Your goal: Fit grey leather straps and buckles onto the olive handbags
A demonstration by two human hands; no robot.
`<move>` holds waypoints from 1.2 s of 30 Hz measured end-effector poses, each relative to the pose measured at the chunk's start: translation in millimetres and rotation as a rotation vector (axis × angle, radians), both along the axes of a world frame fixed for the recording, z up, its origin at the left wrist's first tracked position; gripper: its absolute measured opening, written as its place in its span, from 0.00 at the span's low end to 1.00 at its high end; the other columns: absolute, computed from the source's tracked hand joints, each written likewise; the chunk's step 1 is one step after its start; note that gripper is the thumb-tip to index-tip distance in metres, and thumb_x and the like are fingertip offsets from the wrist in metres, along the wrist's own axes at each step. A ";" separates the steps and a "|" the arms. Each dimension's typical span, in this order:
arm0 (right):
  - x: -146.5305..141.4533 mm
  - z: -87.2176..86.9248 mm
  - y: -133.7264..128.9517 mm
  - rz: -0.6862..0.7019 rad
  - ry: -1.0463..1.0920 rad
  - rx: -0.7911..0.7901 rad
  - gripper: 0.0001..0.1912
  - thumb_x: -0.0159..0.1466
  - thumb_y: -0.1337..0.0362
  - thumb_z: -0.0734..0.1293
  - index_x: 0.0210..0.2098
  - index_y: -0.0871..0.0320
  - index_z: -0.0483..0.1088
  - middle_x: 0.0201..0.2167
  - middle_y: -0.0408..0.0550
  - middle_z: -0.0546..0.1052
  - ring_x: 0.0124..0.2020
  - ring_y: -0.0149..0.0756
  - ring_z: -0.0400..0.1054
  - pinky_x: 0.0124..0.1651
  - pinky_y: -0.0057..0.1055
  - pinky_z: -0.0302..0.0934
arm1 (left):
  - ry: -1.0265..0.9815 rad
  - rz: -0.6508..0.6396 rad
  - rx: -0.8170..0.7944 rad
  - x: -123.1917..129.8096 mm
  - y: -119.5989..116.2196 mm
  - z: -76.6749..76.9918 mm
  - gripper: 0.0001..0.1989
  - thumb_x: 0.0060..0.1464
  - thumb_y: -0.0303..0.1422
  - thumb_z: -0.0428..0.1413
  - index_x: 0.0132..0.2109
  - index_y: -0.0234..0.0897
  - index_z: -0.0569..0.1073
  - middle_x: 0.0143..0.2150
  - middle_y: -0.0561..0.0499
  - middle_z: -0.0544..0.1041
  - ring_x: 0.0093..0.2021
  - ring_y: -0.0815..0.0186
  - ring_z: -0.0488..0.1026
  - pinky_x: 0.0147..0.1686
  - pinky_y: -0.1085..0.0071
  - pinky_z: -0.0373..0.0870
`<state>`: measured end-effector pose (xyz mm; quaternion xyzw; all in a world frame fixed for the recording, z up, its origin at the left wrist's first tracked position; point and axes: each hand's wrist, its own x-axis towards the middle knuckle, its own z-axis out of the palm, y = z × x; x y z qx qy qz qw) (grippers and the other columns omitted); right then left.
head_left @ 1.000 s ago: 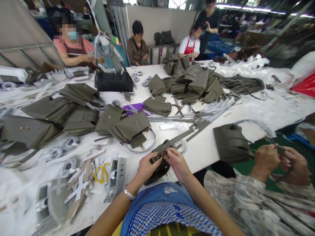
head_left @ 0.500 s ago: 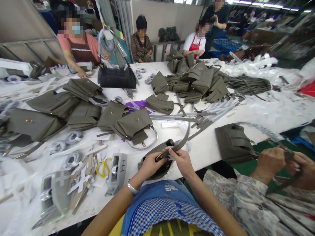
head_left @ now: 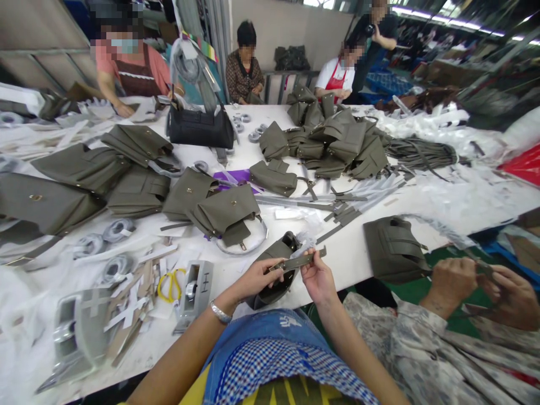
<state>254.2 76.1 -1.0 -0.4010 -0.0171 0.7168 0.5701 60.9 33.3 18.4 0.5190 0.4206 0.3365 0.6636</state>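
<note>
An olive leather strap [head_left: 297, 261] is stretched between my two hands, above an open olive handbag [head_left: 276, 289] at the table's front edge. My left hand [head_left: 264, 277] is closed on the strap's left part, its wrist bearing a silver bracelet. Pinched in my right hand [head_left: 317, 275] is the strap near its right end, with a short tip sticking out past the fingers. Crumpled clear plastic wrap [head_left: 310, 232] lies just behind the strap. Any buckle under my left fingers is too small to make out.
Tape dispensers [head_left: 194, 292], yellow-handled scissors [head_left: 171, 286] and paper strips lie to my left. Olive bags [head_left: 228, 211] spread beyond. To the right, a co-worker's hands [head_left: 458, 281] hold a strap beside another olive bag [head_left: 394, 247]. A black handbag [head_left: 200, 128] stands farther back.
My right hand has moved a little right and down along the strap. The strap's long free end, which curved up behind my hand, now shows only as a short tip.
</note>
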 end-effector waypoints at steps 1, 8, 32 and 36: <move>0.9 -3.7 -0.2 -0.001 -0.005 -0.015 0.02 0.61 0.69 0.70 0.32 0.56 0.73 0.29 0.38 0.80 0.31 0.25 0.75 0.36 0.18 0.72 | -0.015 0.000 -0.003 0.1 -0.4 -1.5 0.26 0.60 0.44 0.51 0.60 0.35 0.67 0.35 0.50 0.73 0.26 0.73 0.62 0.26 0.75 0.57; 3.7 -8.7 -1.3 0.024 0.069 0.015 0.04 0.61 0.71 0.68 0.31 0.57 0.70 0.26 0.37 0.76 0.28 0.24 0.73 0.33 0.19 0.71 | -0.034 -0.019 -0.049 1.5 0.0 -4.3 0.25 0.61 0.44 0.49 0.61 0.37 0.66 0.36 0.49 0.73 0.26 0.73 0.61 0.27 0.76 0.57; 19.7 25.4 -5.1 0.364 -0.397 0.240 0.10 0.58 0.60 0.73 0.38 0.58 0.75 0.40 0.46 0.78 0.42 0.33 0.73 0.44 0.28 0.70 | 0.114 0.025 -0.068 4.9 -1.0 -7.6 0.23 0.60 0.45 0.49 0.57 0.38 0.67 0.33 0.50 0.75 0.23 0.72 0.63 0.26 0.74 0.61; 14.6 38.1 -10.5 0.498 -0.559 0.200 0.18 0.56 0.53 0.73 0.39 0.60 0.76 0.36 0.50 0.80 0.35 0.36 0.76 0.36 0.29 0.72 | 0.118 -0.033 -0.008 7.6 -1.1 -10.2 0.25 0.62 0.47 0.44 0.58 0.38 0.69 0.32 0.51 0.75 0.21 0.73 0.62 0.25 0.75 0.60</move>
